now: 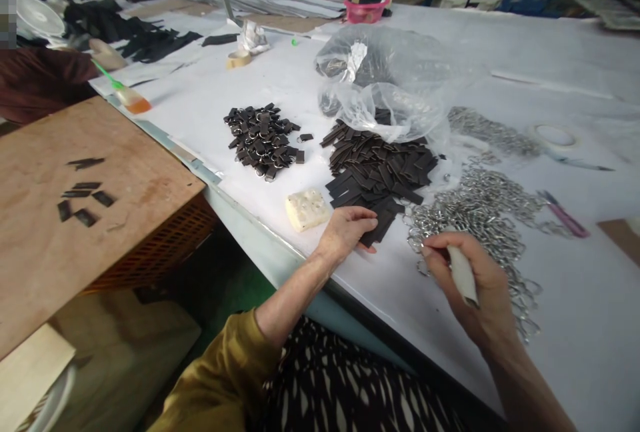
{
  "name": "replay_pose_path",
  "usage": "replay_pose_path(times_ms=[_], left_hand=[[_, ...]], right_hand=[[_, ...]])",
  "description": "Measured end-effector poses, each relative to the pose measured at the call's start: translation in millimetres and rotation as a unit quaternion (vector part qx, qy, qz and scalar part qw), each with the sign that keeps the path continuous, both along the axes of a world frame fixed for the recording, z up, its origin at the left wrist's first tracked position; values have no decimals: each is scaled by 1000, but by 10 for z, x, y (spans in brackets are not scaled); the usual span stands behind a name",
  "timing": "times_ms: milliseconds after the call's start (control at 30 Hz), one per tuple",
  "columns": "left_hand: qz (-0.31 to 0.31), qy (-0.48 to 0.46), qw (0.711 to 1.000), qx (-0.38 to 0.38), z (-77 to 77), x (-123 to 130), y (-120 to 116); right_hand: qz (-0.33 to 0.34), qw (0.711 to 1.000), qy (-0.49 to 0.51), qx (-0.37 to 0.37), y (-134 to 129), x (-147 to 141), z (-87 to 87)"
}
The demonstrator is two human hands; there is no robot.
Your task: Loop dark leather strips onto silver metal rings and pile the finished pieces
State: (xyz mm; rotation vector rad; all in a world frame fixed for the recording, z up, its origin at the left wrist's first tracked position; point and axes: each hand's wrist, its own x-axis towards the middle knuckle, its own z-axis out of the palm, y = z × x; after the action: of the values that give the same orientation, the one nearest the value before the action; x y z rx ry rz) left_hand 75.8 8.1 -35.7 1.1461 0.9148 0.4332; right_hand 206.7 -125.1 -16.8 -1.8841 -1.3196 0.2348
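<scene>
My left hand point(345, 231) is closed at the near edge of a pile of dark strips point(380, 165), its fingertips on a strip. My right hand point(470, 279) pinches at the near left edge of a heap of metal rings point(480, 205); a ring seems to be at its fingertips. A pale cylindrical piece point(463, 276) lies across that hand's fingers. Left of the strips is a yellowish block point(307, 209). Behind the block lies a pile of dark pieces fitted with rings point(263, 139).
A clear plastic bag point(390, 79) lies behind the strips. Purple-handled snips point(565, 215) and a tape roll point(555, 135) are at the right. A wooden board point(90, 219) bears several dark pieces at the left. A person's sleeve point(45, 82) shows beyond a glue bottle point(131, 99).
</scene>
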Motion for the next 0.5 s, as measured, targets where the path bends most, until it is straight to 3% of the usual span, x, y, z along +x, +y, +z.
replay_pose_path(times_ms=[133, 233, 433, 500], left_hand=[[13, -22, 999, -41, -1, 21, -37], [19, -22, 999, -38, -15, 24, -82], [35, 2, 997, 65, 5, -65, -194], [27, -14, 998, 54, 43, -118, -229]], right_hand=[[-8, 994, 106, 17, 46, -62, 26], [-14, 990, 132, 35, 91, -96, 47], [11, 991, 125, 48, 202, -150, 149], [22, 991, 121, 44, 237, -166, 169]])
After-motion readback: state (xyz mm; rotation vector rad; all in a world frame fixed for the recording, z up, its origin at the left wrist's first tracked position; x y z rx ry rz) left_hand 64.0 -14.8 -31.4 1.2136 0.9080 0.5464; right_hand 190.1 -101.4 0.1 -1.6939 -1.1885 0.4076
